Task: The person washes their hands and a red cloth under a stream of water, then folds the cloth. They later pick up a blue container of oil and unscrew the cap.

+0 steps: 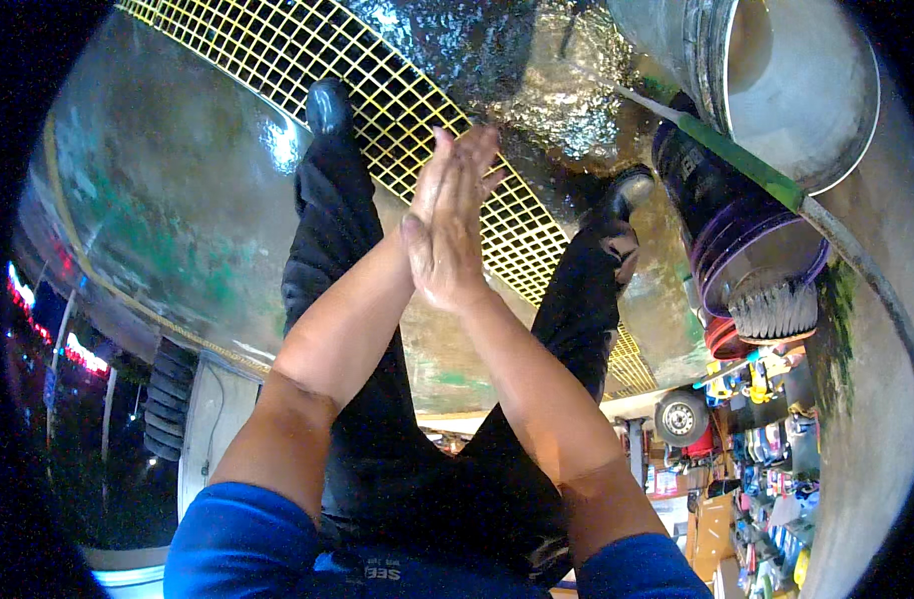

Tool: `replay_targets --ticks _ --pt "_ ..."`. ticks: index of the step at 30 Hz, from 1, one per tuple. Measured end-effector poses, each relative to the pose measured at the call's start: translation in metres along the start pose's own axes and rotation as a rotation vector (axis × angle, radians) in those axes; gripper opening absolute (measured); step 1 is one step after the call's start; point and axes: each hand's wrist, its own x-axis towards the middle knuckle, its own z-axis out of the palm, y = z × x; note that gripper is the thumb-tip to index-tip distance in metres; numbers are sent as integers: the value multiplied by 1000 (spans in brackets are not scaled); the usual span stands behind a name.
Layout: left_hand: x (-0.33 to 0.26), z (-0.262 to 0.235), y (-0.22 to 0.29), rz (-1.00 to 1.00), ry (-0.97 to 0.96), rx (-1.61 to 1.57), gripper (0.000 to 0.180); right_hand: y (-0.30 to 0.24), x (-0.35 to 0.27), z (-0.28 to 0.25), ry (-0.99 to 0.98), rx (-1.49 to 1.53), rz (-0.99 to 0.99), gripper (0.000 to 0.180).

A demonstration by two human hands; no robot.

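Observation:
In the middle of the view my left hand (430, 188) and my right hand (451, 262) press palm to palm. The fingers of both stretch forward, away from me, and are partly smeared at the tips. No object shows between the palms, though their inner faces are mostly hidden. Under the hands lies a yellow floor grating (397, 110), apart from them. My black-trousered legs stand spread to either side, with dark wet shoes.
Wet, glistening ground (577, 90) lies ahead. To the right are a large whitish bucket (806, 90), a dark bucket with a purple rim (711, 245), a brush (776, 311) and a green-sleeved pole (741, 160). A wheel (682, 417) and cluttered shelves appear lower right; stacked tires (168, 399) lower left.

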Motion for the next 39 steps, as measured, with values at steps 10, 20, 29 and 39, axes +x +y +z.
replay_targets --ticks 10,20,29,39 --pt "-7 32 11 97 185 229 85 27 30 -8 -19 -49 462 79" --pt "8 13 7 65 37 -29 85 5 54 2 -42 -36 697 80" --pt "4 31 17 -74 -204 -294 55 41 22 -35 120 1968 375 92" --pt "28 -5 10 56 486 489 37 24 25 -30 -243 596 105 87"
